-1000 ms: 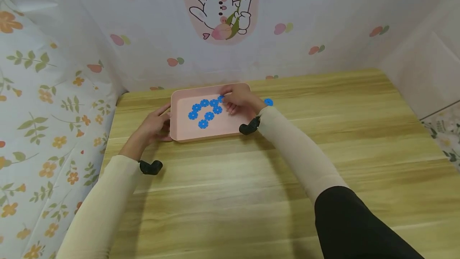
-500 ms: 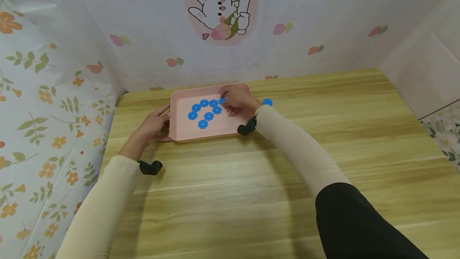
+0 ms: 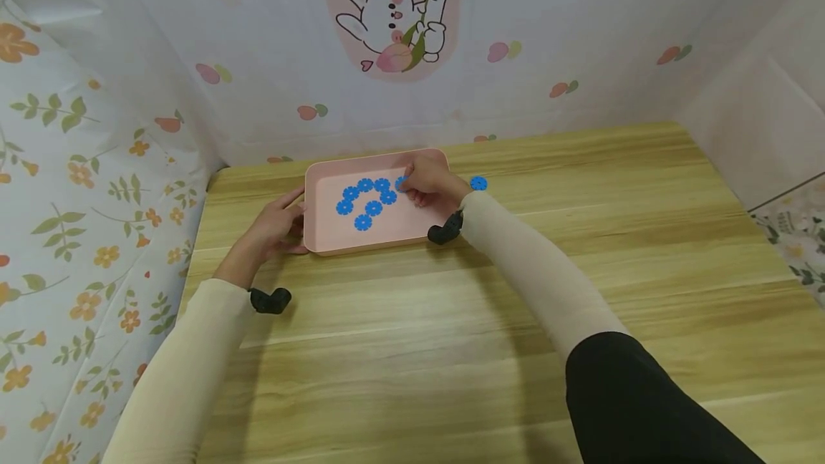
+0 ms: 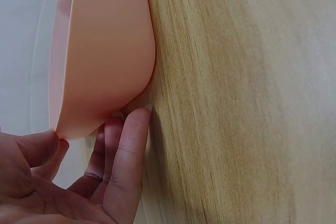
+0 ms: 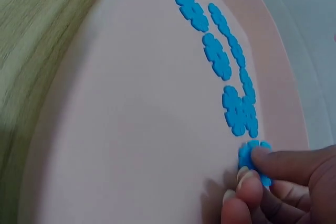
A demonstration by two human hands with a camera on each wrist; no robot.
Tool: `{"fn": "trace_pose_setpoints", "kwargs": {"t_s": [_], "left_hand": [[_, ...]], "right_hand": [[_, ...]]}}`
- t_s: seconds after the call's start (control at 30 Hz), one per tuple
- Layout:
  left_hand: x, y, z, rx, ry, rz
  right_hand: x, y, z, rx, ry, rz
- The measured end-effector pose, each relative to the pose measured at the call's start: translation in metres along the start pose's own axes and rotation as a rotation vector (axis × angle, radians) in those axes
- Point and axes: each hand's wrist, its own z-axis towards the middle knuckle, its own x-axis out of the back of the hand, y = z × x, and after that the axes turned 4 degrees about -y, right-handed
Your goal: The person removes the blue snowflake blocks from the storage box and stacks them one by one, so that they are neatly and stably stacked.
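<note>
I am looking down at a wooden counter [image 3: 490, 321] walled in by printed cloth, with a cartoon rabbit [image 3: 393, 23] on the back panel. A pink tray [image 3: 322, 231] is sitting near the counter's far left corner, its long axis running left to right across my view. One loose blue flower piece [image 3: 478, 183] is lying on the counter just beside the tray's right edge, behind my right wrist. Black wrist mounts are showing under both sleeves.

Inside the tray, a row of blue flower pieces [image 3: 365, 196] is lying flat, curving along the far side and hooking back toward me. My own right forearm is crossing over the tray's near right corner and hiding that part of it.

My right hand [image 3: 430, 183] is resting inside the tray, its grip pinched on a blue flower piece at the chain's end [image 5: 253, 157]; thumb and fingertips [image 5: 266, 164] are curling round it, and the piece is lying flat against the tray floor, touching the next piece in the row.

My left hand [image 3: 273, 229] is lying against the tray's left wall, grip relaxed and apart; in the left wrist view the straight fingers [image 4: 128, 156] are touching the tray's rounded corner [image 4: 105, 66] and the counter beneath it.
</note>
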Motion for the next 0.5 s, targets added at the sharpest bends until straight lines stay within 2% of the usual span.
{"fn": "trace_pose_setpoints", "kwargs": {"t_s": [0.27,0.5], "left_hand": [[0.001,0.0,0.0,0.007,0.002,0.005],[0.001,-0.001,0.001,0.005,-0.001,0.017]], "right_hand": [[0.006,0.001,-0.004,-0.008,-0.021,0.186],[0.015,0.001,-0.017,0.069,0.032,0.318]]}}
